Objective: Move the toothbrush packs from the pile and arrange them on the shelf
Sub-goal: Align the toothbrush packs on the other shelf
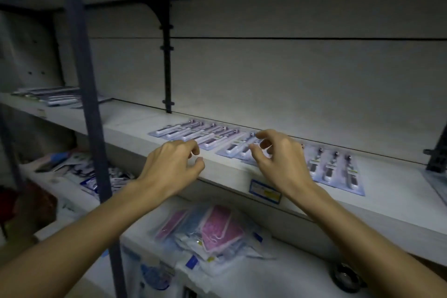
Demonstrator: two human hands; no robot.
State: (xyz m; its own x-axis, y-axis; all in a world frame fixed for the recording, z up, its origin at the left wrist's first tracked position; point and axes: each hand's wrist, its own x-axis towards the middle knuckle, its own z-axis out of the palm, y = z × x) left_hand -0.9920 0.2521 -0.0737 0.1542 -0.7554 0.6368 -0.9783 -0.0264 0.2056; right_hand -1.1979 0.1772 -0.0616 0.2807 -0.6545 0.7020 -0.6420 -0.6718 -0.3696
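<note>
Several toothbrush packs [205, 136] lie flat in an overlapping row on the white shelf [135, 126], slanting from the back left toward the front. More packs [335, 169] lie to the right of my hands. My left hand [173, 166] hovers at the shelf's front edge with loosely curled fingers and holds nothing. My right hand [278, 159] sits over the middle packs, fingers bent, fingertips at or just above a pack; it covers part of the row. A pile of packs [56, 97] rests on the same shelf far left, behind the dark upright post [84, 80].
A price label [265, 191] is stuck on the shelf's front edge. The lower shelf holds pink and blue packaged goods [215, 232] and loose packets [96, 176]. A black bracket [167, 60] runs up the back wall. Another bracket [437, 155] stands at far right.
</note>
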